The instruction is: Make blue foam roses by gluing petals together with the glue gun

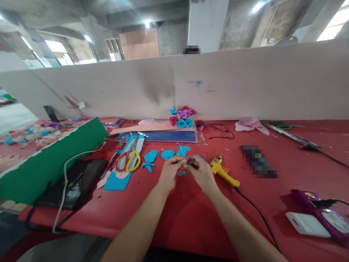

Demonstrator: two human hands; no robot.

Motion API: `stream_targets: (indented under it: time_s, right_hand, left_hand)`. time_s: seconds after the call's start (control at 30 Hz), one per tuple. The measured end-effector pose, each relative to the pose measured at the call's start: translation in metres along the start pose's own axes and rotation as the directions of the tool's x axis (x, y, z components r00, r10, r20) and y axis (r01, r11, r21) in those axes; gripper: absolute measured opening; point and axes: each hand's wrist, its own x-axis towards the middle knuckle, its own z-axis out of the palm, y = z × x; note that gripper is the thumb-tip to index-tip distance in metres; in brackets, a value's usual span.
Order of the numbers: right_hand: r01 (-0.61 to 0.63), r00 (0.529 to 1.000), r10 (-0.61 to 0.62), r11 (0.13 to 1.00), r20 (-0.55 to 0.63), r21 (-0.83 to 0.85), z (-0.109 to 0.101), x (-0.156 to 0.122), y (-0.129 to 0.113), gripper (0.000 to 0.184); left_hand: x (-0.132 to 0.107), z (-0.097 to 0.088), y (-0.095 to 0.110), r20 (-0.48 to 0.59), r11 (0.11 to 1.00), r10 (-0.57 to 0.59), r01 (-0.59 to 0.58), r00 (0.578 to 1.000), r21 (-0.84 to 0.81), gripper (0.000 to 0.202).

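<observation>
My left hand and my right hand meet over the middle of the red table, fingertips pinched together. What is between the fingers is hidden or too small to make out. Just beyond them lie cut blue petal-shaped pieces, and a curled blue strip sits to the left. Close to my right hand rests a yellow glue gun with a black cord. Scissors with one orange and one yellow handle lie on blue sheets, left of my left hand.
A bunch of flowers stands against the white partition. Behind the blue pieces lies a dark blue packet. On the left are a green board and a black bag; on the right, a purple power strip.
</observation>
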Motion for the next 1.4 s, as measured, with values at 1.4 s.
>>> stream_targets:
  time_s: [1.4]
  right_hand:
    - [0.063, 0.995, -0.054, 0.992, 0.087, -0.106, 0.002, -0.002, -0.006, 0.011]
  left_hand:
    - [-0.004, -0.011, 0.028, 0.210, 0.957, 0.134, -0.182, 0.968, 0.228, 0.011]
